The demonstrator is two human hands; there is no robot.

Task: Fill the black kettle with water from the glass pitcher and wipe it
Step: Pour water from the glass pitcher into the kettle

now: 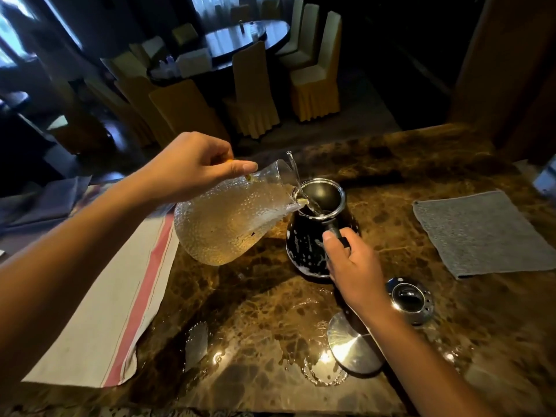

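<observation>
The black kettle (310, 239) stands open on the brown marble counter (270, 311), its steel rim facing up. My right hand (352, 260) grips its black handle. My left hand (195, 167) holds the dimpled glass pitcher (228, 224) tilted to the right, its spout over the kettle's mouth, and water runs from it into the kettle. A grey cloth (481, 233) lies flat to the right of the kettle.
The kettle's round lid (410, 299) rests upside down near my right forearm, with a shiny steel disc (352, 344) in front of it. A white towel with a red stripe (111, 305) lies at the left. Water puddles (322, 377) sit near the counter's front edge.
</observation>
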